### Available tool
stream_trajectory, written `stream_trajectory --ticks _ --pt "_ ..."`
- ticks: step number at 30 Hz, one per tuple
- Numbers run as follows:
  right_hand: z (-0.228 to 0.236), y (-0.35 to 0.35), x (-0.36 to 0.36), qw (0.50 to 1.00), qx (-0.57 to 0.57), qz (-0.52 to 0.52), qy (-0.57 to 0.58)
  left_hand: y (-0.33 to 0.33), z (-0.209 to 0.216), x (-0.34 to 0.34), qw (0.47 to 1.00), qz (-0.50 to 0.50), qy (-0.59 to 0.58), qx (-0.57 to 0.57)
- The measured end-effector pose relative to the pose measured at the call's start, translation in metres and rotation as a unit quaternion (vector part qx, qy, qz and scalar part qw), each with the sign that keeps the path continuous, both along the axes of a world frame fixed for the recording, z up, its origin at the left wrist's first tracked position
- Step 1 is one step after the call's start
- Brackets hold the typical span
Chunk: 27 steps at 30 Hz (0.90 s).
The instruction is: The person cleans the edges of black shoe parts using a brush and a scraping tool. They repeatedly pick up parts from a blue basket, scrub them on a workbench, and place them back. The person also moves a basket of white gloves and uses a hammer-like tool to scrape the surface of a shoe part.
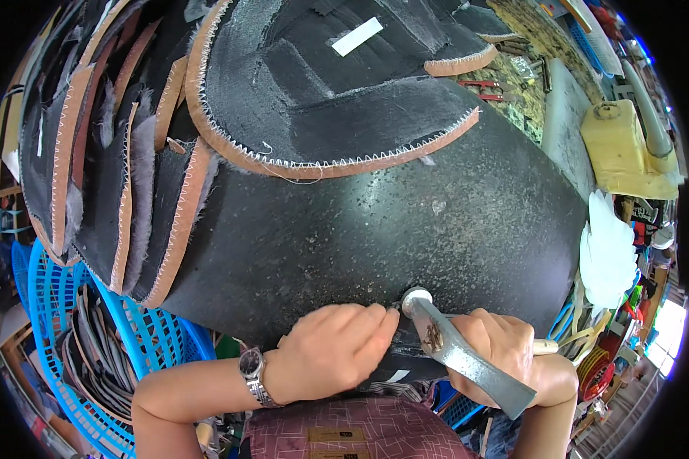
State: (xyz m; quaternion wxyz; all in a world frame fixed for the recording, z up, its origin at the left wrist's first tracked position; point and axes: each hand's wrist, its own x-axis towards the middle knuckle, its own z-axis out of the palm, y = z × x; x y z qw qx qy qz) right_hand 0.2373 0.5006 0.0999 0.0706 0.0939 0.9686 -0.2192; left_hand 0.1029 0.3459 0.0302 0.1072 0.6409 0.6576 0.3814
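My right hand (488,348) grips a hammer (467,359) by its wooden handle, close under the steel head. The hammer's round face points away from me, low over the dark, pitted work surface (344,245). Just left of that face, my left hand (337,344) has its fingers curled together near the surface's front edge. What they hold, if anything, is hidden. Between my hands lies part of a black piece (413,359), largely covered by them. A watch with a metal band (254,367) is on my left wrist.
Ahead lies a large black piece with brown, white-stitched edging (344,164). Several similar fuzzy-backed pieces (180,229) stack at the left. Below them, a blue plastic basket (134,329) holds dark strips. At right stand a yellow container (628,138) and a white bundle (608,249).
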Motion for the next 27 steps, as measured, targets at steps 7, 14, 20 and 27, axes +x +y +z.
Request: stream_trajectory --ticks 7,14,20,27 --pt "0.01 0.018 -0.007 0.997 -0.046 0.057 -0.039 -0.002 -0.001 0.007 0.985 -0.026 0.167 0.013" --pt "0.013 0.019 -0.017 0.993 -0.01 0.121 -0.001 -0.001 0.0 0.01 0.982 -0.022 0.189 0.004" --pt "0.008 0.017 -0.017 0.988 -0.002 0.153 -0.005 -0.003 0.001 0.017 0.973 -0.015 0.23 -0.007" --pt "0.002 0.007 -0.005 0.994 -0.013 0.103 -0.025 -0.008 0.007 0.014 0.982 0.115 0.133 -0.067"
